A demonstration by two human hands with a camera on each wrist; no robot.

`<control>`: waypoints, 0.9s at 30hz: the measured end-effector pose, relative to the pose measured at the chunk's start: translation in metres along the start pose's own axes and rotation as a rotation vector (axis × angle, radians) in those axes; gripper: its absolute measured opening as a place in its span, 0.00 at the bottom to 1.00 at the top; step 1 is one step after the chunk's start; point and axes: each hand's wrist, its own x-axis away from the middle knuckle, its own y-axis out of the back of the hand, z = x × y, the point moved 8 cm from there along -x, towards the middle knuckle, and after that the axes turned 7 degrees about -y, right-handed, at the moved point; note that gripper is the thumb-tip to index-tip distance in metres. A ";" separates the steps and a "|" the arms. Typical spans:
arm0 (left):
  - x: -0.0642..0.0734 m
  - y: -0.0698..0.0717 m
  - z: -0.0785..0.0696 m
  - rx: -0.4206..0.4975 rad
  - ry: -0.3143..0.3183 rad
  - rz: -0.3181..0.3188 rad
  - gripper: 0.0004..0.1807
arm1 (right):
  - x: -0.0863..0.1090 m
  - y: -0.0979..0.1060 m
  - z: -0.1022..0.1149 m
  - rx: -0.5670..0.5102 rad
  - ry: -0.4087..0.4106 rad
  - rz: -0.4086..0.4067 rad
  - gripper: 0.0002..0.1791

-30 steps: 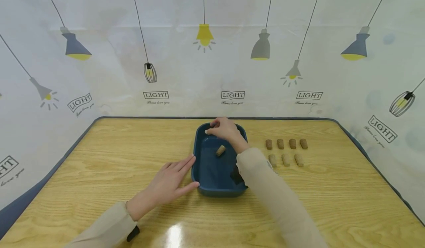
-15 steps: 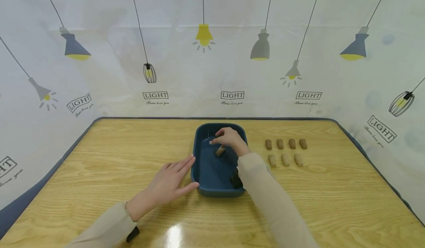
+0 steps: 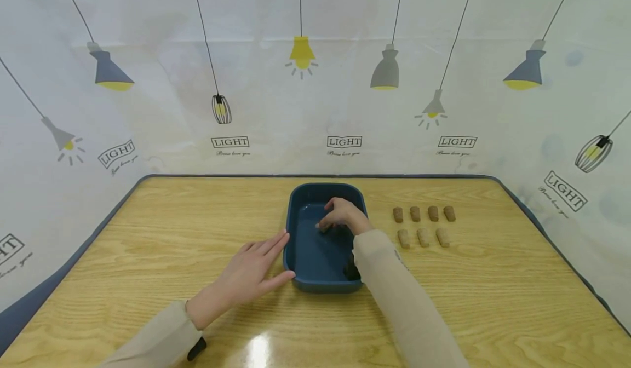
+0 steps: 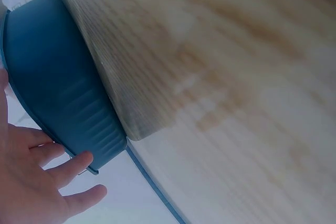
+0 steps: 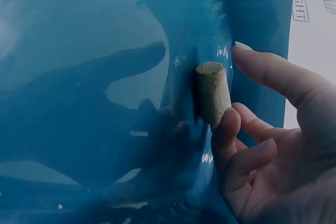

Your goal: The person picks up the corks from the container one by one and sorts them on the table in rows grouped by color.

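Note:
A blue rectangular tray point(image 3: 315, 258) stands on the wooden table. My left hand point(image 3: 251, 272) rests its fingertips and thumb against the tray's left side, fingers spread and straight. Inside the tray my right hand point(image 3: 343, 214) is lowered over one cork point(image 5: 213, 94), which it hides in the head view. In the right wrist view this light cork lies on the tray's glossy floor. The right fingertips point(image 5: 229, 121) touch or nearly touch one end of it, while the thumb stands apart from it with a gap.
Right of the tray, several corks lie in two rows: darker ones point(image 3: 415, 213) behind, lighter ones point(image 3: 423, 237) in front. A printed white backdrop point(image 3: 315, 110) rises behind the table point(image 3: 172, 236). My right sleeve point(image 3: 394, 280) passes over the tray's right rim.
My right hand has come from the tray's far end down and toward me, onto the cork lying in the middle. The left hand has stayed at the tray's side.

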 end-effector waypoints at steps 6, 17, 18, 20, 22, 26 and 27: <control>0.000 0.001 -0.001 -0.005 -0.002 -0.006 0.39 | 0.002 -0.001 -0.002 0.042 -0.023 -0.010 0.29; 0.000 0.002 -0.001 -0.005 -0.002 -0.010 0.39 | 0.002 -0.001 0.001 0.097 0.001 -0.033 0.26; 0.000 0.002 -0.001 -0.004 -0.003 -0.011 0.39 | 0.002 -0.001 0.001 0.090 0.007 -0.033 0.25; 0.000 0.002 -0.001 -0.003 -0.002 -0.012 0.39 | 0.001 -0.001 0.003 0.075 0.030 -0.032 0.24; 0.000 0.002 -0.001 -0.002 0.000 -0.010 0.39 | 0.001 -0.001 0.005 0.061 0.058 -0.032 0.23; 0.000 0.001 -0.001 0.006 0.002 -0.005 0.39 | 0.000 -0.002 0.013 0.048 0.134 -0.019 0.22; 0.000 0.001 -0.001 0.009 0.003 -0.005 0.39 | 0.000 -0.002 0.015 0.046 0.153 -0.015 0.21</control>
